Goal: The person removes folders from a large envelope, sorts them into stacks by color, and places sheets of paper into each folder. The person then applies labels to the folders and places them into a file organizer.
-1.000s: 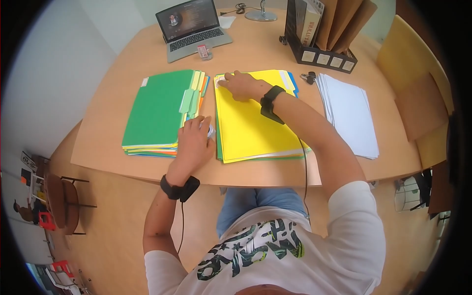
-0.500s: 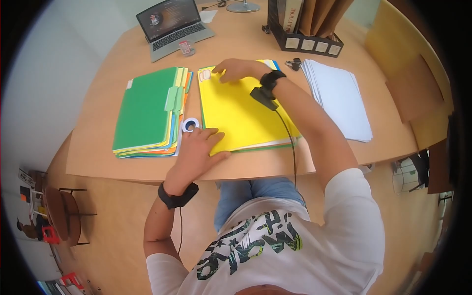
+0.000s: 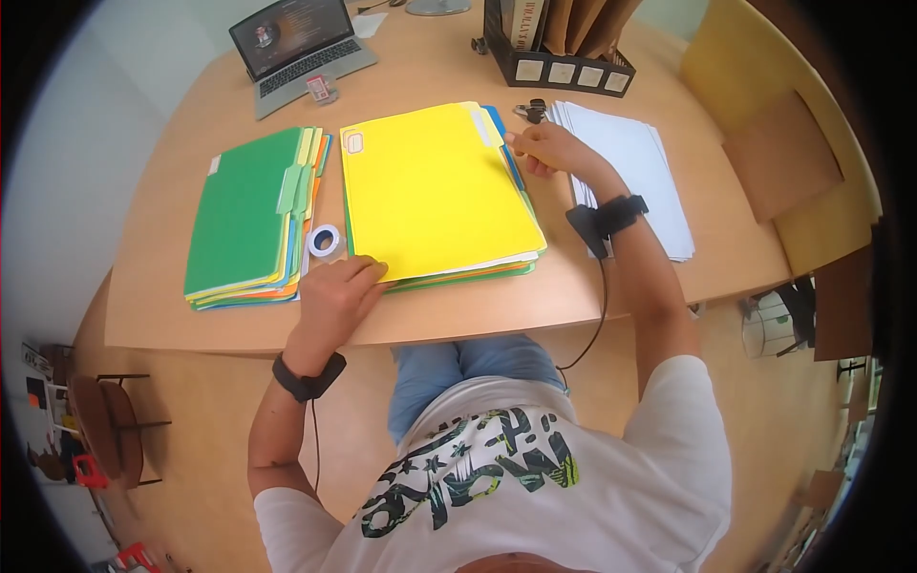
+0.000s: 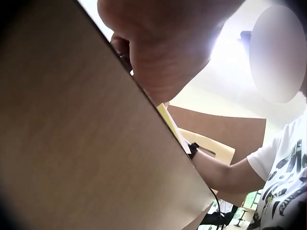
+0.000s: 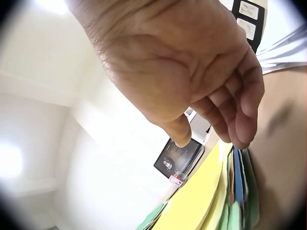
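A stack of coloured folders lies on the table with a yellow folder [image 3: 430, 191] on top, a red-bordered label [image 3: 354, 142] at its upper left corner. My left hand [image 3: 332, 301] grips the stack's near left corner, fingertips over the yellow folder and thumb at its front edge. Above the stack's right side my right hand [image 3: 559, 153] holds nothing, its fingers loosely bent near the tabs; the right wrist view shows its palm above the folder edges. Beside the left hand stands a white tape roll [image 3: 326, 241] with a dark core.
To the left lies a pile of green-topped folders [image 3: 244, 205]. White papers [image 3: 640, 181] are at the right, with black binder clips [image 3: 531, 111] behind. Farther back are a laptop [image 3: 301, 62], a small red-and-white box [image 3: 322, 90] and a black file holder [image 3: 564, 72].
My right hand has left the label corner and moved right to the tab side of the yellow folder. My left hand has gone from beside the tape roll to the near left corner.
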Available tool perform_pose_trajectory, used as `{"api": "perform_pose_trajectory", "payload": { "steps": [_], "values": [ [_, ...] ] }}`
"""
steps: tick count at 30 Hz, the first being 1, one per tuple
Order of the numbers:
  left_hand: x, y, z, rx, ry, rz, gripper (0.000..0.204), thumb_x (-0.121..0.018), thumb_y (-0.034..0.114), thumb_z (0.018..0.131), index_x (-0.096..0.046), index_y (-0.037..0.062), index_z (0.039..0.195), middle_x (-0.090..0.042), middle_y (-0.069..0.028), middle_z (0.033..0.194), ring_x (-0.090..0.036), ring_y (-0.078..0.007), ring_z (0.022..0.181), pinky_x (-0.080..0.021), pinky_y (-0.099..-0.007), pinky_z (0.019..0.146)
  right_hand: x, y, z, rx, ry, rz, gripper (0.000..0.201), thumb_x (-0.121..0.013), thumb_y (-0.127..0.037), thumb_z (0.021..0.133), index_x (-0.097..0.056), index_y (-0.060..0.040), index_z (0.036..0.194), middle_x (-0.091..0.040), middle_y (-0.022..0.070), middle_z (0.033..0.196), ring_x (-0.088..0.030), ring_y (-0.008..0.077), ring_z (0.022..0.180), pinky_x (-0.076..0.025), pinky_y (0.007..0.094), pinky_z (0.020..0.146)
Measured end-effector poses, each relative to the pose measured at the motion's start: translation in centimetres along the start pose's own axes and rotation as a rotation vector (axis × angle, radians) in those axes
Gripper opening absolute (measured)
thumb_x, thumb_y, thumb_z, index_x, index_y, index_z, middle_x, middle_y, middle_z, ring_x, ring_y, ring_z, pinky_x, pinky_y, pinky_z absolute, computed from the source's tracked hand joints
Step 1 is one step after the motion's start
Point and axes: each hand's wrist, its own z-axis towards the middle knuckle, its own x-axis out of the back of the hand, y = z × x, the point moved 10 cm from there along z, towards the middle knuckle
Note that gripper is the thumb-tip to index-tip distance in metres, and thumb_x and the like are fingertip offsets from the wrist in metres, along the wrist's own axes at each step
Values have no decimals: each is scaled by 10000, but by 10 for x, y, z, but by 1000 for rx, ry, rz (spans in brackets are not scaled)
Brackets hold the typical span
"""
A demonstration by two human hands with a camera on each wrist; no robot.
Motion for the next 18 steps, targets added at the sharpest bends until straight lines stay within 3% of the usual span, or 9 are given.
{"api": "perform_pose_trajectory", "payload": {
  "steps": [4, 6, 10, 13, 15, 16, 18],
  "values": [
    [7, -27, -2, 221, 56, -286, 138, -727, 120, 779, -696, 50, 894, -678, -79, 870, -659, -230, 704, -511, -289, 594, -7, -3, -9, -36, 8, 79, 516, -556, -509, 905, -603, -3, 820, -587, 69, 673, -572, 123, 601, -451, 229, 546],
    [24, -26, 0, 215, 158, -273, 146, -725, 89, 779, -694, 31, 910, -676, -95, 887, -662, -227, 727, -520, -286, 622, -9, -9, -12, -56, 22, 62, 505, -554, -497, 910, -605, 5, 882, -601, 82, 734, -581, 127, 625, -457, 235, 563],
    [45, -19, -1, 197, 312, -216, 126, -726, 57, 773, -699, 13, 888, -673, -122, 898, -661, -224, 797, -525, -279, 692, -23, -24, -26, -23, 18, 523, 459, -567, -311, 913, -524, 66, 1171, -598, 101, 889, -596, 151, 775, -466, 250, 688],
    [37, -20, -7, 147, 268, -289, 241, -694, 44, 811, -655, -10, 1043, -641, -145, 1065, -637, -212, 928, -515, -282, 770, -38, -12, -15, 65, 43, 744, 522, -563, -121, 882, -402, 77, 1337, -596, 118, 993, -592, 176, 904, -459, 259, 790],
    [26, -43, -15, 446, 405, -733, 390, -649, 35, 841, -538, -9, 1212, -583, -139, 1188, -611, -199, 991, -504, -272, 812, -45, -6, -9, 90, 26, 726, 589, -551, -12, 848, -339, 69, 1392, -604, 131, 1048, -584, 190, 978, -450, 264, 843],
    [17, -53, -21, 596, 473, -952, 466, -627, 30, 856, -479, -9, 1297, -554, -136, 1249, -598, -192, 1022, -499, -267, 833, -45, -5, -6, 127, 36, 769, 606, -562, -7, 847, -326, 59, 1401, -607, 117, 1047, -589, 169, 940, -454, 246, 799],
    [1, -73, -26, 791, 421, -1188, 555, -600, 40, 879, -350, -23, 1371, -493, -143, 1314, -571, -191, 1072, -504, -280, 851, -49, -6, -3, 202, 45, 858, 642, -584, 3, 845, -299, 38, 1420, -612, 89, 1047, -597, 129, 865, -462, 210, 712]
  ]
}}
